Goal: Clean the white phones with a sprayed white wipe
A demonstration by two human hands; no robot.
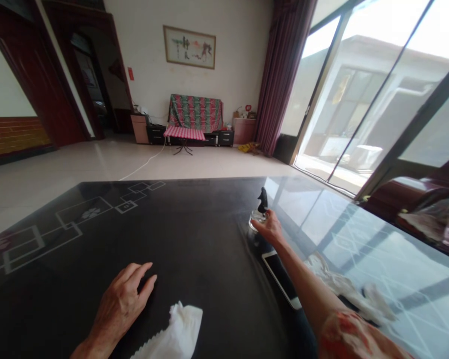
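My right hand (270,228) reaches out over the dark glossy table (194,224) and is wrapped round a clear spray bottle (255,217) with a black trigger head. The bottle stands upright on the tabletop. My left hand (121,299) rests on the table at the lower left, fingers apart, with nothing in it. Just right of that hand lies a crumpled white cloth (179,331) with a zigzag edge, cut off by the bottom of the view. A white-framed phone (280,279) lies partly under my right forearm.
Right of my forearm lies a bunched whitish cloth (344,281). Pale square patterns mark the table's left side. Beyond its far edge stand a small table with a red checked cover (185,132) and a cloth-draped object (196,112). Glass doors (359,99) are at the right.
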